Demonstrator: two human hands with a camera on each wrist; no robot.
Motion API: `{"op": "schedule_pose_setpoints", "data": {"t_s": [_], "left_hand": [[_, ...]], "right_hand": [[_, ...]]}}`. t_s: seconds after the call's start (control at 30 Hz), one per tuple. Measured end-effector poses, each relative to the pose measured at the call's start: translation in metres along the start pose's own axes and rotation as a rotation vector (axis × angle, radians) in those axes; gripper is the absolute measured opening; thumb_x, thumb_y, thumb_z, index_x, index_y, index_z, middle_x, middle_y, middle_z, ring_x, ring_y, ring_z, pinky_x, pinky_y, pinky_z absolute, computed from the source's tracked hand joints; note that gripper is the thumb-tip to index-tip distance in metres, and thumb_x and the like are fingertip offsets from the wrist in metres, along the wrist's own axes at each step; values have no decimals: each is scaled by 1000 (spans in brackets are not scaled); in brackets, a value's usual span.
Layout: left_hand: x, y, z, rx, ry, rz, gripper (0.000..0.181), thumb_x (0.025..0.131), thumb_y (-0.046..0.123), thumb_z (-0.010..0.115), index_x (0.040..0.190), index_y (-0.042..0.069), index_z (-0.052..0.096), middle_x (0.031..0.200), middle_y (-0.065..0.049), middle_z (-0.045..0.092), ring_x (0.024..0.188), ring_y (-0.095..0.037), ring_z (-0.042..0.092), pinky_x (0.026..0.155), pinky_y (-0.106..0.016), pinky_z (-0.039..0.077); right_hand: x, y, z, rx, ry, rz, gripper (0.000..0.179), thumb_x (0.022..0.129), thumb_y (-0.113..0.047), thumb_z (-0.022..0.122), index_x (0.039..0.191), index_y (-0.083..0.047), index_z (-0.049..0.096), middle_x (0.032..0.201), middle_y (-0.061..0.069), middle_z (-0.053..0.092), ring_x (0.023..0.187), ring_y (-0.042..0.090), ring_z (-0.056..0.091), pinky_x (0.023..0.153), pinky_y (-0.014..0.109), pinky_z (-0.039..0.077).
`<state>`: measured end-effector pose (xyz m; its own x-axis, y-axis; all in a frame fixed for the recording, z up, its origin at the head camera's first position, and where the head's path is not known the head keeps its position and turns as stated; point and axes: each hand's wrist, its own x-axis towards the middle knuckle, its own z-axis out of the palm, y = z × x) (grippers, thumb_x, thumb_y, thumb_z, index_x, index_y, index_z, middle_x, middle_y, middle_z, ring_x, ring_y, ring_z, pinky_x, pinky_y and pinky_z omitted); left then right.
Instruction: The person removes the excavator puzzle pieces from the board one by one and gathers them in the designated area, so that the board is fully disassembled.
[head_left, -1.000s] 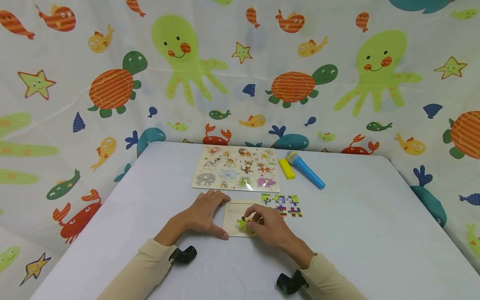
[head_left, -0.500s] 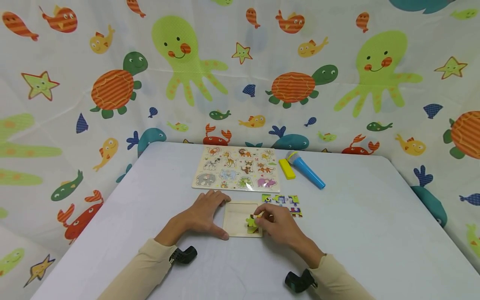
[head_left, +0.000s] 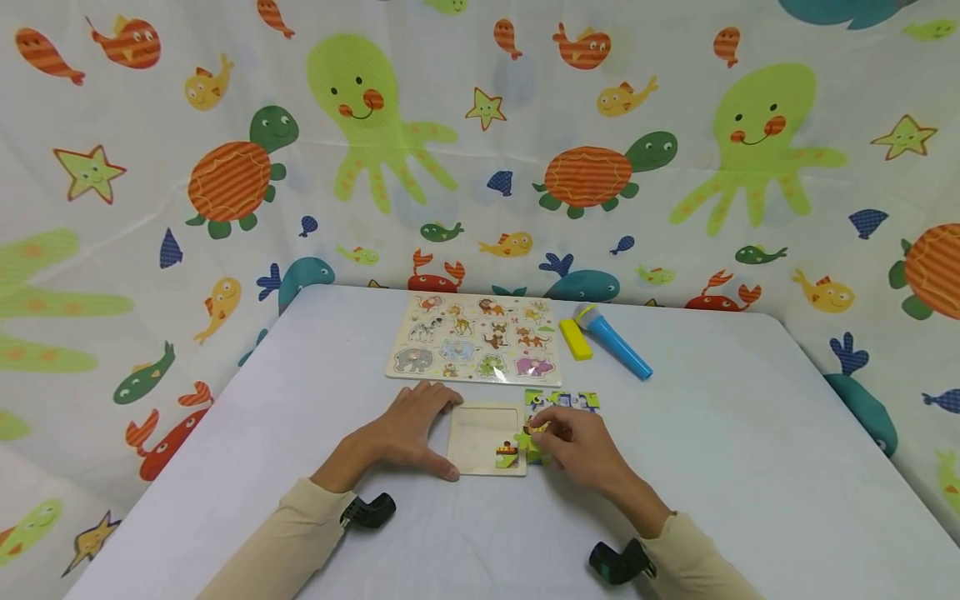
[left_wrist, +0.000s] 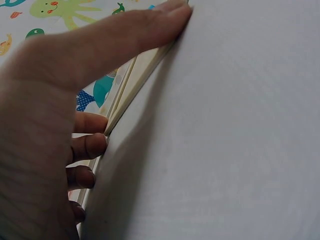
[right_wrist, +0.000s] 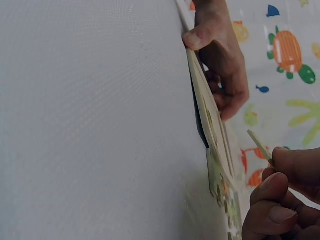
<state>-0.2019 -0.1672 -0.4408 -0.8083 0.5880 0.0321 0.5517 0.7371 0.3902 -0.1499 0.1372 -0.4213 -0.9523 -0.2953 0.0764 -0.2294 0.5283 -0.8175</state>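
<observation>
A small wooden puzzle tray (head_left: 474,435) lies on the table with one printed jigsaw piece (head_left: 507,460) in its front right corner. My left hand (head_left: 408,429) holds the tray's left side, thumb at the front corner and fingers at the back corner. Between thumb and fingertips, my right hand (head_left: 581,446) pinches a green jigsaw piece (right_wrist: 260,145), raised over the tray's right edge. Several loose jigsaw pieces (head_left: 562,400) lie right of the tray, partly hidden behind the right hand.
Behind the tray lies a larger animal peg puzzle board (head_left: 472,342). A yellow block (head_left: 575,340) and a blue toy microphone (head_left: 617,343) are to its right. A sea-animal patterned cloth (head_left: 480,167) hangs behind the white table (head_left: 750,450).
My right hand has moved right with the green piece, from over the tray to its right edge. The piece in the tray's corner has come into view. The left hand stays put.
</observation>
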Motion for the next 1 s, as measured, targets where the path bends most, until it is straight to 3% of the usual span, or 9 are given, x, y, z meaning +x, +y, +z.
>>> {"op": "schedule_pose_setpoints", "data": {"t_s": [0.5,0.7,1.0], "left_hand": [[1,-2,2,-1,0,-9,104,56,78,81,138,21,51,112,12,50,104,-10,40,90,-36,33],[1,-1,2,0,-2,-10,104,56,78,81,138,21,51,112,12,49,103,-11,40,90,-36,33],[3,-5,5,11,8,5,104,56,80,80,137,21,51,112,12,50,104,-10,40,89,-36,33]], "right_hand": [[-5,11,-13,-2,41,59,11,93,-11,72,104,-12,72,83,1,64,58,17,54,55,26,46],[-8,18,-18,8,33,71,12,94,-11,71,106,-12,73,92,2,66,61,17,55,56,26,48],[-10,24,-24,-4,31,89,12,94,-11,71,106,-10,74,92,3,68,60,17,55,56,26,48]]}}
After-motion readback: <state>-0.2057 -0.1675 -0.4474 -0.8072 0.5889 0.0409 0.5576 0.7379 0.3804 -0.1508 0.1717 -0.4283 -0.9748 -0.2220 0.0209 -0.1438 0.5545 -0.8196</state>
